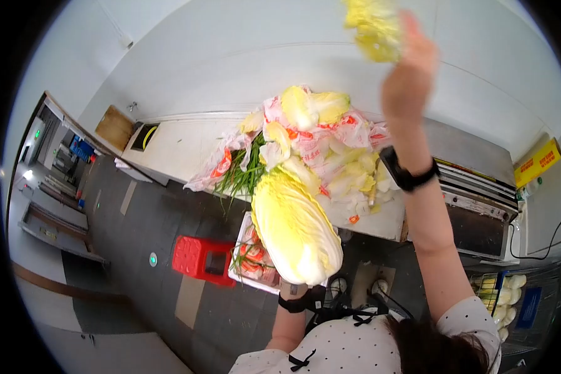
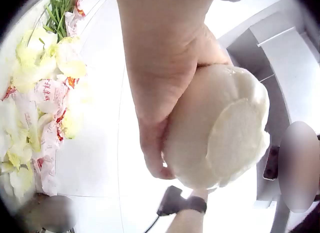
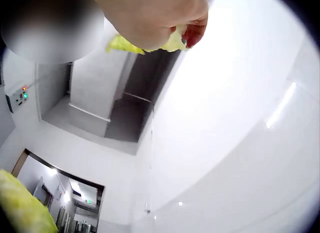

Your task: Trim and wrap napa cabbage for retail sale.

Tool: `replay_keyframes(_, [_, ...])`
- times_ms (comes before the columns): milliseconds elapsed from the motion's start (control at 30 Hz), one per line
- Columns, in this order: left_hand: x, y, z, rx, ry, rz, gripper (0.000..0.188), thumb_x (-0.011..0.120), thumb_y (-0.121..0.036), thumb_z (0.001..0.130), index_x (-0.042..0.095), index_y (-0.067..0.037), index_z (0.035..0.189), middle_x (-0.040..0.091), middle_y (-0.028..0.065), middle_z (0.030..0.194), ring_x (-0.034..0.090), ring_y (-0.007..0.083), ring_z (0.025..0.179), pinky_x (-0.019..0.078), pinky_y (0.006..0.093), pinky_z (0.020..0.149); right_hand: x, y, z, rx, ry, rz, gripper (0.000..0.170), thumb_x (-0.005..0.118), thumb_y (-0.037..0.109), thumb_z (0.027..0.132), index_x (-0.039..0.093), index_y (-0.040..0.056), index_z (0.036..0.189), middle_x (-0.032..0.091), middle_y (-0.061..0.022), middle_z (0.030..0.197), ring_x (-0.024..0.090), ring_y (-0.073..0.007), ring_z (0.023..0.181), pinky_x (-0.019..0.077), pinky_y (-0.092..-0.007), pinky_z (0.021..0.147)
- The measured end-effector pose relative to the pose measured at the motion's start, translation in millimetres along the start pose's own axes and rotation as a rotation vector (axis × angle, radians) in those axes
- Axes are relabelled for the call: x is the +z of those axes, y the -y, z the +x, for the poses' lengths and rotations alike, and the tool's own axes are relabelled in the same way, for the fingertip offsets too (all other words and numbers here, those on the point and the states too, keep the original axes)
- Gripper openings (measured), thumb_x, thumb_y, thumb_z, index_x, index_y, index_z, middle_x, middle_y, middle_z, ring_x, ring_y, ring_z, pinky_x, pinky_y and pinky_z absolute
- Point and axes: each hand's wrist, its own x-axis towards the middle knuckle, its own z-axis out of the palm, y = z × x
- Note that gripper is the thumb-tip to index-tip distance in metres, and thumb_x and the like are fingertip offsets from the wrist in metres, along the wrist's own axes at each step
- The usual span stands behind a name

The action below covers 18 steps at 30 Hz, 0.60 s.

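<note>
A large napa cabbage (image 1: 296, 227) is held up in front of the body, its white base toward the person. In the left wrist view the left hand (image 2: 165, 67) grips the cabbage (image 2: 215, 128) near its cut base, thumb and fingers curled round it. The head view shows the right hand (image 1: 411, 75) raised high at the upper right, blurred, pinching a yellow leaf piece (image 1: 375, 31). In the right wrist view the right hand (image 3: 155, 17) has curled fingers on the yellow leaf (image 3: 172, 42); part of the leaf is hidden behind the hand.
On the counter (image 1: 184, 140) lie green stalks (image 1: 246, 171), red-and-white plastic bags (image 1: 311, 146) and loose cabbage leaves (image 1: 349, 177). Below are a red stool (image 1: 190, 255) and a white box (image 1: 265, 285). A crate of cabbages (image 1: 508, 299) stands at the right, a yellow box (image 1: 538, 163) above it.
</note>
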Motion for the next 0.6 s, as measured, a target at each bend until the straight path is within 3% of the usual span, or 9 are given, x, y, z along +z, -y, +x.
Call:
replay_keyframes(33, [-0.9, -2.1, 1.7, 0.024, -0.023, -0.032, 0.075, 0.046, -0.057, 0.08, 0.026, -0.013, 0.138, 0.037, 0.0167, 0.134, 0.041, 0.0362, 0.117, 0.0344, 0.053, 0.097, 23.5, -2.3, -21.4, -0.075, 0.083, -0.088, 0.048, 0.05, 0.0, 0.077, 0.047, 0.0085, 0.123, 0.053, -0.0158, 0.113, 0.054, -0.03, 0.1, 0.0429, -0.044, 0.086])
replay_keyframes(100, [-5.0, -11.9, 11.1, 0.074, -0.076, -0.07, 0.074, 0.043, -0.06, 0.082, 0.027, -0.014, 0.138, 0.036, 0.017, 0.135, 0.041, 0.0374, 0.118, 0.0335, 0.055, 0.097, 45.6, -1.7, -84.1, -0.103, 0.511, -0.351, 0.043, 0.053, 0.005, 0.079, 0.048, 0.0081, 0.122, 0.047, -0.0187, 0.122, 0.044, -0.0334, 0.115, 0.0308, -0.0527, 0.096])
replay_keyframes(167, [-11.0, -31.5, 31.4, 0.085, -0.139, -0.056, 0.074, 0.044, -0.06, 0.081, 0.028, -0.014, 0.137, 0.036, 0.0134, 0.136, 0.039, 0.0376, 0.12, 0.0311, 0.0574, 0.098, 25.1, 19.0, -98.9, -0.012, 0.636, -0.094, 0.04, 0.053, 0.009, 0.08, 0.049, 0.0074, 0.121, 0.043, -0.0187, 0.127, 0.039, -0.0331, 0.121, 0.0264, -0.0569, 0.097])
replay_keyframes(233, [18.0, -38.4, 36.6, 0.146, -0.069, 0.005, 0.077, 0.046, -0.062, 0.078, 0.028, -0.016, 0.137, 0.035, 0.0093, 0.138, 0.033, 0.0371, 0.124, 0.0281, 0.06, 0.099, -10.0, 36.6, -105.5, 0.009, 0.693, 0.32, 0.039, 0.051, 0.009, 0.082, 0.048, 0.0066, 0.121, 0.045, -0.0167, 0.126, 0.042, -0.0304, 0.119, 0.0305, -0.0506, 0.097])
replay_keyframes(300, [24.7, -43.6, 41.2, 0.114, 0.011, -0.02, 0.076, 0.047, -0.062, 0.077, 0.029, -0.018, 0.137, 0.035, 0.0083, 0.138, 0.032, 0.0356, 0.125, 0.028, 0.0594, 0.099, -46.5, 58.9, -104.1, 0.29, 0.847, 0.902, 0.036, 0.049, 0.01, 0.084, 0.048, 0.0056, 0.12, 0.049, -0.0147, 0.122, 0.046, -0.0281, 0.114, 0.0343, -0.0419, 0.097])
replay_keyframes(367, [32.7, -47.7, 47.7, 0.0, 0.002, -0.044, 0.07, 0.044, -0.06, 0.079, 0.033, -0.02, 0.136, 0.036, 0.0073, 0.138, 0.034, 0.0313, 0.126, 0.0288, 0.0567, 0.099, -72.9, 81.8, -95.1, 0.425, 0.975, 1.151, 0.03, 0.047, 0.01, 0.086, 0.051, 0.0046, 0.115, 0.053, -0.0144, 0.114, 0.05, -0.0279, 0.106, 0.039, -0.0354, 0.09])
replay_keyframes(433, [52.4, -46.2, 48.3, -0.097, -0.051, -0.116, 0.067, 0.041, -0.059, 0.08, 0.037, -0.019, 0.134, 0.041, 0.0063, 0.134, 0.039, 0.0272, 0.123, 0.032, 0.0492, 0.101, -74.8, 84.7, -90.9, 0.336, 1.063, 1.127, 0.03, 0.049, 0.007, 0.084, 0.052, 0.0043, 0.113, 0.053, -0.0133, 0.114, 0.05, -0.0288, 0.105, 0.0393, -0.0356, 0.09])
replay_keyframes(567, [61.1, -38.9, 53.7, -0.2, -0.054, 0.007, 0.066, 0.039, -0.06, 0.081, 0.036, -0.022, 0.134, 0.039, 0.0059, 0.135, 0.037, 0.0284, 0.125, 0.0315, 0.0531, 0.099, -70.3, 67.9, -87.1, 0.283, 1.08, 1.01, 0.026, 0.052, 0.008, 0.083, 0.055, 0.0046, 0.108, 0.054, -0.0104, 0.104, 0.052, -0.0273, 0.098, 0.0411, -0.0342, 0.083])
replay_keyframes(600, [61.5, -36.3, 54.5, -0.206, -0.055, -0.047, 0.066, 0.041, -0.06, 0.08, 0.033, -0.024, 0.135, 0.033, 0.0074, 0.139, 0.033, 0.0325, 0.126, 0.0282, 0.0616, 0.097, -71.0, 63.7, -83.3, 0.234, 1.048, 1.004, 0.024, 0.053, 0.008, 0.082, 0.056, 0.0049, 0.106, 0.054, -0.0097, 0.1, 0.052, -0.0268, 0.095, 0.0413, -0.0336, 0.082])
